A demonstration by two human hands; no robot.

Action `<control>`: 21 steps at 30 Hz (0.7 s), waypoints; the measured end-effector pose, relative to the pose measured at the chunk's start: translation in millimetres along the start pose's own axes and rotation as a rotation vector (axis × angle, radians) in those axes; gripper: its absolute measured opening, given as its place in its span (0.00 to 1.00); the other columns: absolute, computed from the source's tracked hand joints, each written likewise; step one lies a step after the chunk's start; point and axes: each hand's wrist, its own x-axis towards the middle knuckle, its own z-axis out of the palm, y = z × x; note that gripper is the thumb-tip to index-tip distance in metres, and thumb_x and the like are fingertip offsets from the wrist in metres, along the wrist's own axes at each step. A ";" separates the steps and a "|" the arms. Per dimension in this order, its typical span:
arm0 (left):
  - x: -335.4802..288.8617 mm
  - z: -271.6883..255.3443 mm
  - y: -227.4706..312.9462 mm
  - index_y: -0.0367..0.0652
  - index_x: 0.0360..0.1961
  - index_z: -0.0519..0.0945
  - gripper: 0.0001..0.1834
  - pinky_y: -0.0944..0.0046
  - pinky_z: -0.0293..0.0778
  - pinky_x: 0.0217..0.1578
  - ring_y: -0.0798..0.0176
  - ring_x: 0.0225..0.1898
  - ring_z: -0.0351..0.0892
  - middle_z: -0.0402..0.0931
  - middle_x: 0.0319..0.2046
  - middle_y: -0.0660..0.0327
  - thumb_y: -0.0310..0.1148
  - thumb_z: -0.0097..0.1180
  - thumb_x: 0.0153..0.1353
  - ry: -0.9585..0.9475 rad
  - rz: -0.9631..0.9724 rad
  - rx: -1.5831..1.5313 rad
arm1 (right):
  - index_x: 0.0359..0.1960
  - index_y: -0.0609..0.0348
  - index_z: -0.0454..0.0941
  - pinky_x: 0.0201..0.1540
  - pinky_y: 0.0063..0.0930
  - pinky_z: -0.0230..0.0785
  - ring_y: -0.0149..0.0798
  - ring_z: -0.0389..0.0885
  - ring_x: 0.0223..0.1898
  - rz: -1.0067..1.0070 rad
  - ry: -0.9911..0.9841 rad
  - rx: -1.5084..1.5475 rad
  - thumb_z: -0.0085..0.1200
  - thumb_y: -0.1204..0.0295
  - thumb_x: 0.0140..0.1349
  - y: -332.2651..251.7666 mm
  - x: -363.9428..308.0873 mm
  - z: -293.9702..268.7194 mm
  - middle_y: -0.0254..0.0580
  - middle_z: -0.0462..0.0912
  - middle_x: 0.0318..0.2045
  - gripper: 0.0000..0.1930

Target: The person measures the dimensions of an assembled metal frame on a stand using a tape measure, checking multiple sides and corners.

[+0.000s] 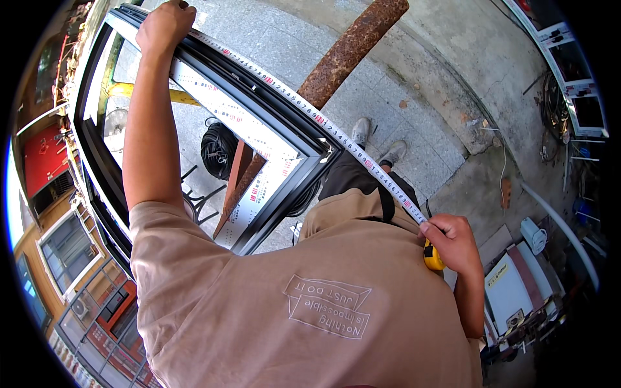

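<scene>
A long white tape blade (294, 97) stretches in a straight line along the far edge of a dark metal window frame (259, 90) and past its near right corner. At the frame's far left part, my left hand (163, 31) is closed where the blade meets the frame; the tip under its fingers is hidden. My right hand (455, 240) grips the yellow tape measure case (432, 256) beside my waist, its thumb by the blade's exit. White protective film (220, 103) covers the frame's inner faces.
Under the frame, a rusty pipe (352, 55) slants outward across the paving. A black coil of cable (218, 149) and a yellow bar (155, 94) show through its opening. My shoes (361, 131) stand beyond the blade. White machinery (517, 291) is at the right.
</scene>
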 end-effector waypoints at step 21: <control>-4.0 6.9 -0.7 0.66 0.61 0.85 0.25 0.49 0.79 0.60 0.45 0.57 0.86 0.87 0.55 0.53 0.55 0.52 0.66 0.102 -0.002 -0.008 | 0.29 0.66 0.86 0.32 0.33 0.69 0.37 0.80 0.26 0.043 -0.035 0.019 0.61 0.68 0.68 -1.7 0.8 0.8 0.44 0.82 0.23 0.13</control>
